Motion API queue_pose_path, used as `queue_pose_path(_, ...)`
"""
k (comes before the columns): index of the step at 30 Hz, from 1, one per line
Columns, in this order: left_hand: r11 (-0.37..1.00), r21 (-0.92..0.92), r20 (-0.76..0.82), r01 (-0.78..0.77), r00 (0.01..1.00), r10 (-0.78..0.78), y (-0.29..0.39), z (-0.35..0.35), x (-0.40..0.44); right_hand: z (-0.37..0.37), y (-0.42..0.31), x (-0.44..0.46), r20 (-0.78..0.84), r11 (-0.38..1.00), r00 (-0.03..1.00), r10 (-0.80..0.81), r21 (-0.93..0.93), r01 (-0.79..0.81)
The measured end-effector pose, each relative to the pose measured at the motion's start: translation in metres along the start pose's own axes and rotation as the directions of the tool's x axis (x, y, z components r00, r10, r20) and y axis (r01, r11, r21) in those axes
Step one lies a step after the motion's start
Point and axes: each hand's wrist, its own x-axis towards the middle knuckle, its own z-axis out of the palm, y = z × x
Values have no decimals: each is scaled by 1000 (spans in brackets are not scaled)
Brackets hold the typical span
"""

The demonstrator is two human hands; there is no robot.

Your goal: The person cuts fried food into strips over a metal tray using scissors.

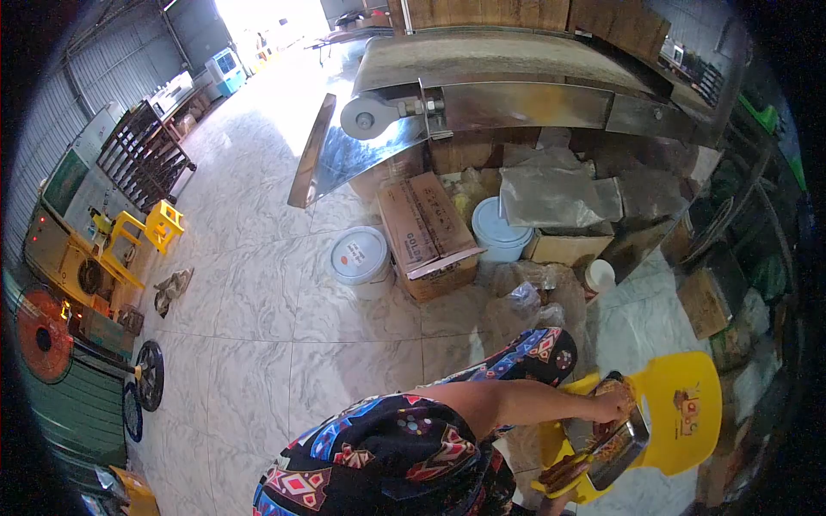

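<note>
My left hand (613,403) reaches down into a metal tray (635,440), its fingers bent in among reddish-brown contents; what they grip is too small to make out. Loose orange-brown bits (611,449) lie in the tray. It rests on a yellow plastic chair (680,413) with a printed backrest. Near the tray's lower left is a bundle of long reddish-brown pieces (564,473). My right hand (561,494) is at the bottom edge beside that bundle, mostly hidden, so its fingers do not show clearly.
Ahead of the chair's left side stand a cardboard box (417,224), a lidded white bucket (360,256), another bucket (499,228) and plastic bags (533,297). A conveyor belt (508,64) runs above them. A red fan (43,335) and yellow stools (163,225) stand across the tiled floor (249,301).
</note>
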Motion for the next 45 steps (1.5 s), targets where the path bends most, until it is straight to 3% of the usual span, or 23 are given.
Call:
queue_pose_path(2,998,-50,-146,35,988,-42,-5,4,1,-1,2,1,-1,1000,1000,8,4,-8)
queue_pose_path(5,999,-42,-134,21,991,-27,10,-4,3,-4,2,3,4,1000,1000,3,0,-3)
queue_pose_path(7,968,195,-3,-158,987,162,19,-14,-2,1,-1,2,-44,999,998,40,28,-38)
queue_pose_path(8,967,196,-3,-159,987,163,25,-16,-3,2,-2,2,-91,996,993,78,57,-73)
queue_pose_path(10,991,96,30,96,995,-99,30,-15,-5,2,3,5,-78,997,995,68,42,-65)
queue_pose_path(13,971,34,85,235,968,-237,57,-27,-13,1,2,3,-68,998,996,55,27,-53)
queue_pose_path(16,981,94,163,170,969,-184,58,-30,-12,1,-1,0,-51,999,998,43,17,-42)
queue_pose_path(23,980,152,132,131,979,-152,29,-18,-6,1,-3,-4,-40,1000,999,31,-3,-31)
queue_pose_path(26,999,23,118,-25,993,22,36,-21,-9,1,-4,-6,-39,999,999,28,-14,-28)
queue_pose_path(28,965,-71,200,253,951,-234,79,-39,-22,1,-5,-5,-38,999,999,26,-21,-26)
queue_pose_path(29,948,-105,229,299,935,-270,97,-46,-28,1,-5,-7,-36,999,999,23,-22,-24)
queue_pose_path(41,964,-108,293,243,934,-203,101,-40,-32,3,-11,-10,-29,999,999,17,-32,-18)
queue_pose_path(45,974,-118,266,194,951,-158,62,-23,-20,5,-12,-11,-29,999,999,18,-36,-19)
